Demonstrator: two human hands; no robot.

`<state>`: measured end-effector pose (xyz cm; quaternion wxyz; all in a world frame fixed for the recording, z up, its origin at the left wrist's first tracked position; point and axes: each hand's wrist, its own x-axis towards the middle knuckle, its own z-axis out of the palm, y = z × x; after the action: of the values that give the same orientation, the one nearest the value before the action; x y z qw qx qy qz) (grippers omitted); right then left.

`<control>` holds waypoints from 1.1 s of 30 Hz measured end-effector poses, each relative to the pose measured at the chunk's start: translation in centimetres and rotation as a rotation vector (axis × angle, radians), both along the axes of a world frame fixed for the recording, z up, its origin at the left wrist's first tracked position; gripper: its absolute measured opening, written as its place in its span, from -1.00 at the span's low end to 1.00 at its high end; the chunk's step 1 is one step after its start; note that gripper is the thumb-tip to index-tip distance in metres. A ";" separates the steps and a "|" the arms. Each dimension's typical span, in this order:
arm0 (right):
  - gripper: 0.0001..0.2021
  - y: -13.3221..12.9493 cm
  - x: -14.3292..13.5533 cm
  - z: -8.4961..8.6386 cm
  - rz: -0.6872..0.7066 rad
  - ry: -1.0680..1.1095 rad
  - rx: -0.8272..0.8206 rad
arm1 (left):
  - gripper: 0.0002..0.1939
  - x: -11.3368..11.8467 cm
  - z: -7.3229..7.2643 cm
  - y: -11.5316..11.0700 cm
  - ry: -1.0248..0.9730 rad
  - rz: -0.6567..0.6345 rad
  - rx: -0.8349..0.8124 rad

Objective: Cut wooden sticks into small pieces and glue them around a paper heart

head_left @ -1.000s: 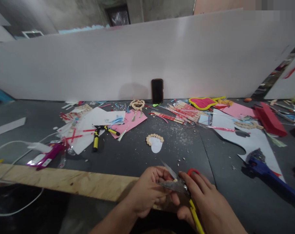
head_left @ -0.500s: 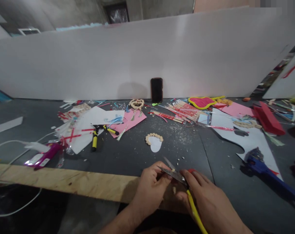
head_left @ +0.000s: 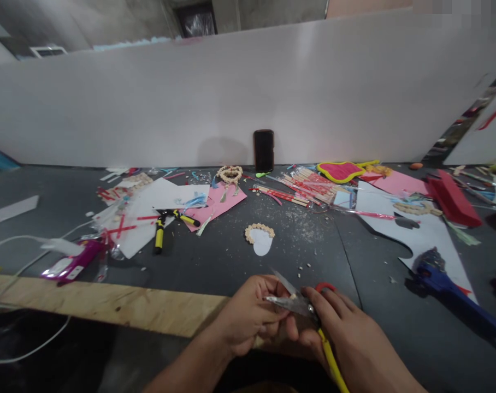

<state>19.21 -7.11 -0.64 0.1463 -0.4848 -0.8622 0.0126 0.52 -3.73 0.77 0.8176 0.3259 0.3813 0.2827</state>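
My right hand [head_left: 350,327] is closed round the handles of a pair of scissors [head_left: 299,305], one handle yellow and one red. Their blades stand apart and point left, toward my left hand [head_left: 254,314]. The left fingers pinch a small pale piece [head_left: 293,296] that sits between the blades; it is too small to make out clearly. Just beyond my hands, a white paper heart [head_left: 262,243] lies flat on the dark table, with small beige pieces [head_left: 254,228] lined along its upper left edge. A few tiny pale bits [head_left: 300,268] lie near the scissors.
A phone [head_left: 264,150] leans on the white partition [head_left: 149,109]. Pliers with yellow handles [head_left: 159,234] and a purple tool [head_left: 74,262] lie left. A blue glue gun [head_left: 448,286] lies right on white sheet material. Patterned sticks [head_left: 305,188] and pink paper [head_left: 227,204] lie behind.
Both hands and the scissors have shifted slightly down toward me. My left fingers have turned and moved closer to the blades. The paper heart stays in place.
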 end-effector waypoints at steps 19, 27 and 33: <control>-0.65 0.7 -0.2 1.0 -0.099 0.035 -0.112 | -0.87 1.0 -0.2 -0.3 0.445 0.273 0.564; -0.26 0.3 -0.3 1.0 -0.033 0.023 0.034 | -0.89 0.9 0.5 -0.4 0.278 0.179 0.291; -0.60 0.1 -0.2 0.0 -0.059 -0.009 0.009 | -0.87 0.9 0.8 -0.2 0.310 0.112 0.361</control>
<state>18.98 -7.05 -0.68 0.1450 -0.5092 -0.8484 0.0021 1.37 -3.96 1.58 0.6609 0.4846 0.4630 0.3377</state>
